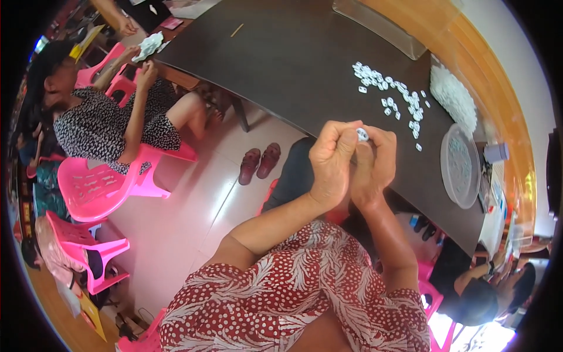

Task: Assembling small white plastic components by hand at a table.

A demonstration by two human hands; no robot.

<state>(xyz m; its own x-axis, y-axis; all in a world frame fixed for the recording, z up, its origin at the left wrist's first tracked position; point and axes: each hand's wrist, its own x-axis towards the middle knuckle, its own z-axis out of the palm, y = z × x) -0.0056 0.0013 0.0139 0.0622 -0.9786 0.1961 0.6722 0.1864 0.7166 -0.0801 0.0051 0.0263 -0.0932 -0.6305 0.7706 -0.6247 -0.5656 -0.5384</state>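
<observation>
Small white ring-shaped plastic piece (pixel 362 134) pinched between both hands, just off the near edge of the dark brown rectangular table (pixel 293 58).

Progress, as judged: a scatter of small white plastic pieces (pixel 392 97) lies on the table beyond the hands, a heaped pile of white pieces (pixel 453 97) past that, and a round clear plastic tray (pixel 461 166) to the scatter's right. Whether the scatter is finished work or stock cannot be told; much remains. Left hand (pixel 331 161): fingers curled tight, thumb and fingertips closed on the piece. Right hand (pixel 375 164): likewise curled, pressing the same piece from the other side; the hands touch. Away from the table, a seated person in a dotted dress (pixel 111 126) on a pink plastic chair (pixel 99 188).
</observation>
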